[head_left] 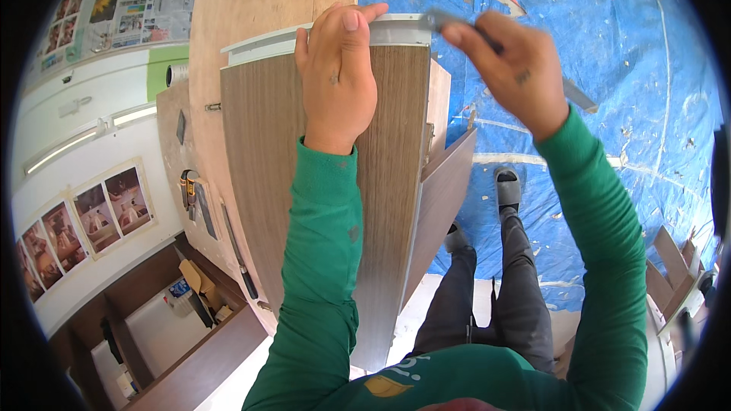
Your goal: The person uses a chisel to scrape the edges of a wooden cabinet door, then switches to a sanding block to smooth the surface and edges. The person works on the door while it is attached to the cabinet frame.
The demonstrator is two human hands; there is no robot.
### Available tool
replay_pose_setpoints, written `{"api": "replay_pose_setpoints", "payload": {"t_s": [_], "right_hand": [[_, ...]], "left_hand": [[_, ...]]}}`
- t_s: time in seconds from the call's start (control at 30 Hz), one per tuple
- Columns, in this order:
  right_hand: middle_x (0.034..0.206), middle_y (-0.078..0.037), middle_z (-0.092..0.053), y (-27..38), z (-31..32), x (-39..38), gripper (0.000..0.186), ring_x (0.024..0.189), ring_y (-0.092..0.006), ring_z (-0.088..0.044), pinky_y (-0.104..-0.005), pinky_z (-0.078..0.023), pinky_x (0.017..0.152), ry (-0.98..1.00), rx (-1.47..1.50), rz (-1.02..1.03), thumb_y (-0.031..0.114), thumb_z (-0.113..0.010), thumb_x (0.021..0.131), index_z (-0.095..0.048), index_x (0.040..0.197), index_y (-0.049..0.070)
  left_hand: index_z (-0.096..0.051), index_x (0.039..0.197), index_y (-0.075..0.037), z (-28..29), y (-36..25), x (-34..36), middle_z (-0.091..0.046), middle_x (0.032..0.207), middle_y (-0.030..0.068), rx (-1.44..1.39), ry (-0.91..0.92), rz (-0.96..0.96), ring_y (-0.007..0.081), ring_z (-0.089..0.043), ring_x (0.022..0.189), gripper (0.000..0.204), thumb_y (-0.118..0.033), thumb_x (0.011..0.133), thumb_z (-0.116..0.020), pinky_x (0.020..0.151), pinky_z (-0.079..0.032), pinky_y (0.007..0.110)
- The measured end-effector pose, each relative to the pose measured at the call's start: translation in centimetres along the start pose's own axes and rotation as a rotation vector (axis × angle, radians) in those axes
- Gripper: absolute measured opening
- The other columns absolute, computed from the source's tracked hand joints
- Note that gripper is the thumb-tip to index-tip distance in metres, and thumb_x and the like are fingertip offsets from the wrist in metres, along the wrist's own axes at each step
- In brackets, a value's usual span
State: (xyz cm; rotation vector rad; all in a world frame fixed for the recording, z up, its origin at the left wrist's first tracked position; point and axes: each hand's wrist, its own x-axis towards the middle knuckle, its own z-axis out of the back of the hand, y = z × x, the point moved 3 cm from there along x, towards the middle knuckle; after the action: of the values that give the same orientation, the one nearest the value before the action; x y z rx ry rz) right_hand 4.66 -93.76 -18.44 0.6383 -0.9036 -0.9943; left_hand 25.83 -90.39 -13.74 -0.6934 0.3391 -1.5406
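Note:
A long brown wood-grain panel point(263, 129) lies in front of me, with a pale metal strip point(400, 32) running across its far end. My left hand point(336, 80) is pressed over the strip near its middle, its fingers closed about the far edge and partly hidden. At the strip's right end, my right hand point(518, 68) grips a long, flat grey tool point(580, 96) that looks like a file. Motion blurs the tool's front end, which is at or very near the strip's corner.
The panel rests on a light plywood worktop point(251, 4). On its left side lie a yellow-and-black utility knife point(188, 190) and a long thin tool point(240, 251). A brown panel point(449, 190) leans at the right. Blue sheeting point(579, 205) covers the floor; a brown cabinet point(198, 358) stands lower left.

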Motion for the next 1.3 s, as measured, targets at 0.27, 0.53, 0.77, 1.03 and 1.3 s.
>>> {"api": "replay_pose_setpoints", "payload": {"t_s": [0.27, 0.53, 0.77, 1.03, 1.3], "right_hand": [[0.062, -0.009, -0.053, 4.0, -4.4, -12.5, 0.042, 0.054, -0.0307, -0.057, -0.0424, -0.042, 0.049, 0.311, 0.502, 0.210, 0.039, -0.084, 0.085, -0.060, 0.070, 0.008], [0.061, -0.009, -0.045, -2.3, -6.6, -3.2, 0.042, 0.056, -0.0168, -0.041, -0.0354, -0.038, 0.051, -0.150, 0.512, -0.158, 0.033, -0.077, 0.096, -0.060, 0.073, 0.002], [0.061, -0.010, -0.047, -1.0, -5.0, -6.4, 0.045, 0.056, -0.0161, -0.044, -0.0355, -0.040, 0.053, -0.119, 0.558, -0.347, 0.039, -0.078, 0.094, -0.064, 0.075, 0.001], [0.060, -0.013, -0.048, 0.3, -7.2, -10.1, 0.048, 0.054, -0.0345, -0.052, -0.0425, -0.041, 0.051, -0.001, 0.562, -0.006, 0.038, -0.079, 0.092, -0.054, 0.067, 0.004], [0.059, -0.013, -0.050, -3.4, -7.1, -1.8, 0.046, 0.052, -0.0240, -0.049, -0.0370, -0.041, 0.050, -0.226, 0.584, -0.225, 0.041, -0.078, 0.093, -0.060, 0.071, 0.004]], "left_hand": [[-0.074, 0.119, -0.013, -0.2, 0.2, 0.1, -0.067, 0.124, 0.0001, -0.041, -0.009, -0.030, 0.0270, -0.050, 0.135, 0.057, -0.042, 0.115, -0.025, 0.125, -0.010, 0.057], [-0.075, 0.118, -0.010, -0.5, -0.3, 0.4, -0.065, 0.125, 0.0026, -0.068, -0.002, 0.000, 0.0269, -0.054, 0.126, 0.062, -0.045, 0.115, -0.025, 0.126, -0.009, 0.055], [-0.076, 0.122, -0.010, -0.4, 0.1, 0.3, -0.066, 0.130, 0.0050, -0.061, 0.008, 0.017, 0.0281, -0.052, 0.131, 0.070, -0.050, 0.114, -0.019, 0.126, -0.009, 0.052], [-0.074, 0.122, -0.005, -0.6, 0.4, 0.2, -0.063, 0.131, 0.0140, -0.099, 0.011, 0.062, 0.0323, -0.052, 0.129, 0.074, -0.052, 0.114, -0.019, 0.119, -0.029, 0.043], [-0.073, 0.123, -0.002, -0.6, -0.2, 0.6, -0.062, 0.132, 0.0158, -0.087, 0.034, 0.050, 0.0326, -0.053, 0.126, 0.077, -0.053, 0.114, -0.017, 0.117, -0.033, 0.042]]}}
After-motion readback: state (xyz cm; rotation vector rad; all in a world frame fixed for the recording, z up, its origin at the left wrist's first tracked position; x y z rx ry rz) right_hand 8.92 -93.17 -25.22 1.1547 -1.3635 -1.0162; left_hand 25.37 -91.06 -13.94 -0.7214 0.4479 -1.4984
